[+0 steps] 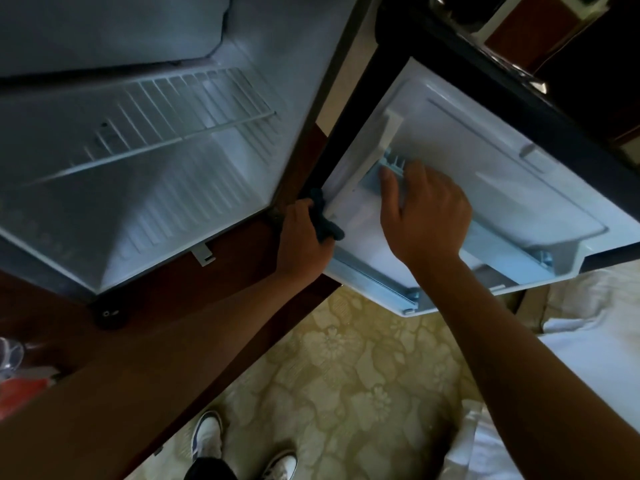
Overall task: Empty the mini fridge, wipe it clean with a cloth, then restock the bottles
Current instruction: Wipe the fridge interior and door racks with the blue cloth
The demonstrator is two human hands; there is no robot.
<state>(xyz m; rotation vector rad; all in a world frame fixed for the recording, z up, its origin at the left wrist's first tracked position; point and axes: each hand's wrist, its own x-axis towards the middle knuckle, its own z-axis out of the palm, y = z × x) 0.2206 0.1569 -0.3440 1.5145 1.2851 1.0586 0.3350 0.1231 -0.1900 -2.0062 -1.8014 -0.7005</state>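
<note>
Left hand (304,237) clenches dark cloth (325,223); right hand (429,209) lies released on door shelf (512,244).

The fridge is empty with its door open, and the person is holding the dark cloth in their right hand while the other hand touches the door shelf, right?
Not quite: the head view shows the dark cloth gripped in the left hand; the right hand touches the door shelf.

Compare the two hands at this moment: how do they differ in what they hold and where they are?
The left hand grips a dark cloth at the hinge-side edge of the open door; the right hand holds nothing. The left hand's fingers are curled round the cloth; the right hand's fingers reach into the door shelf. Both are at the fridge door, not in the emptied fridge interior.
</note>
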